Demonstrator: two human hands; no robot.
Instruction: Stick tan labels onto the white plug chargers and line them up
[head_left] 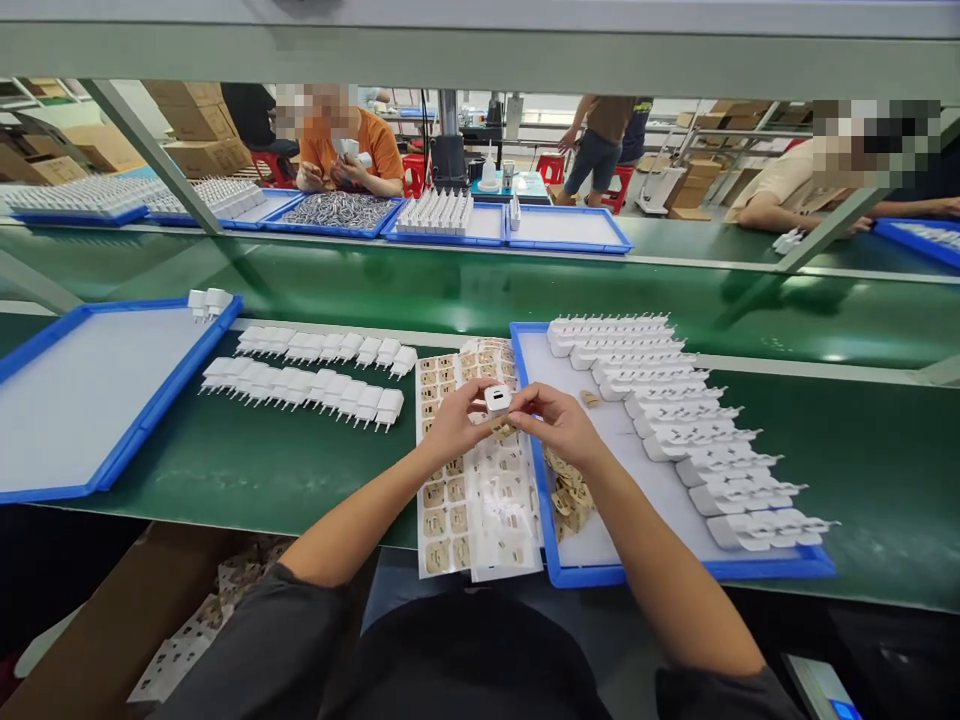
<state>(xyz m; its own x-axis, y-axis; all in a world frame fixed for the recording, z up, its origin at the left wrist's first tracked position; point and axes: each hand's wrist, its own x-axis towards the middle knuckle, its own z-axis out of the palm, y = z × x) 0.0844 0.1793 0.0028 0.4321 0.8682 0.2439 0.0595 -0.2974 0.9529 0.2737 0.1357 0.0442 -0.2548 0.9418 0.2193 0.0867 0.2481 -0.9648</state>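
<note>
My left hand [459,418] grips a white USB charger plug [496,400] between thumb and fingers, its face with the dark port slot turned up toward me. At the charger's right edge, my right hand [555,420] is closed in a pinch. What lies between its fingertips is hidden or too small to make out. Under both hands lie sheets of tan stickers [439,520], the right-hand sheet [506,530] with many places peeled. Loose tan pieces [570,495] are heaped beside my right wrist.
A blue-rimmed tray [626,575] on the right holds rows of white chargers [697,440]. Two more charger rows [304,385] stand on the green bench to the left, beside another blue-rimmed tray [97,400]. Behind a raised ledge, more trays [450,225] and co-workers are visible.
</note>
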